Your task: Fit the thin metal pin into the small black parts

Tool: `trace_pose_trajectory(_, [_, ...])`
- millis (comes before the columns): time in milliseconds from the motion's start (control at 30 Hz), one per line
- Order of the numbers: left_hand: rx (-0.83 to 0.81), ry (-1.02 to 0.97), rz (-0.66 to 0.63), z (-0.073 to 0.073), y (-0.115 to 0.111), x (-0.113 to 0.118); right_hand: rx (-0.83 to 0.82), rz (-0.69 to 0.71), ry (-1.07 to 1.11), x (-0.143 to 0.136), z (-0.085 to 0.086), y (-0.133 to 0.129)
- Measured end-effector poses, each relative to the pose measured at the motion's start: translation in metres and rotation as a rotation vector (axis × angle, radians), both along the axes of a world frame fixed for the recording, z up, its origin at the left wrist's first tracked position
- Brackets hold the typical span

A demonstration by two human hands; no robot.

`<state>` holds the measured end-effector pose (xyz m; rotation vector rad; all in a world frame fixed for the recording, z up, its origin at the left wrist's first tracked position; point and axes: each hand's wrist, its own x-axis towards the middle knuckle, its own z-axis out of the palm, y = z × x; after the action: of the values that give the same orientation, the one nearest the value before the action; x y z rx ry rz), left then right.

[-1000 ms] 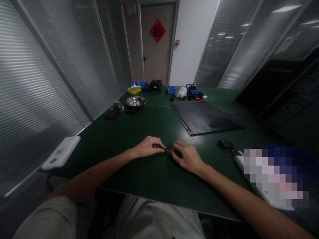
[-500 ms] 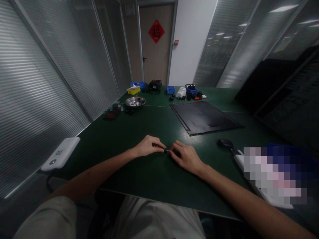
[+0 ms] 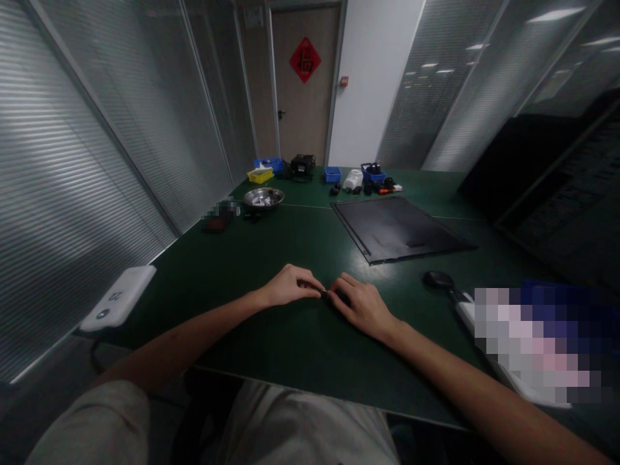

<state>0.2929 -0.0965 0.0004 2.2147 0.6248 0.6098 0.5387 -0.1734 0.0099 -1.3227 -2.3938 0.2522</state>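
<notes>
Both hands meet at centre frame, low over the dark green matte surface [image 3: 271,245]. Left hand [image 3: 289,286] is curled, thumb and forefinger pinched on one end of a small dark part [image 3: 323,294]; right hand [image 3: 364,305] pinches the other end, remaining fingers folded under. The part is tiny and dim, so can't tell what it is, only that it sits betw. the two sets of fingertips, at or just above the surface. Wrists and forearms look to rest on the surface, prob. to steady fine work on sth that small.

Around it:
- Lower left: white rounded rectangular device [image 3: 119,298] at the surface edge, w/ a dark cable hanging below it.
- Right of the hands: black oval-headed object [image 3: 438,279], near but apart; beyond it, lower right, a blurred patch hides whatever lies there.
- Centre right, further back: large flat black rectangular panel [image 3: 400,227], lying flat, well apart from the hands.
- Upper centre-left: shallow round metal bowl [image 3: 264,197] w/ pale bits inside; just left of it a small dark and red item, partly blurred.
- Far edge: yellow plastic bin [image 3: 260,174], blue plastic bins [image 3: 332,174], a black boxy device [image 3: 303,164], a white container [image 3: 354,179] – stock kept out of the working area, by the look of it.

Background: brown door w/ red diamond-shaped paper decoration [image 3: 305,59], glass walls w/ blinds both sides.
</notes>
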Motion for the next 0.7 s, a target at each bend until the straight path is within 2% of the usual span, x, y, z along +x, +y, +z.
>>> trace_pose_trajectory(367, [0.041, 0.028, 0.019, 0.0039, -0.0033, -0.0004, -0.018, -0.043, 0.008, 0.0029, 0.0014, -0.0003])
trace_pose_trajectory(700, [0.114, -0.031, -0.054, 0.0021, -0.0030, -0.0019, -0.038, -0.064, -0.013, 0.0081, 0.0057, -0.0020])
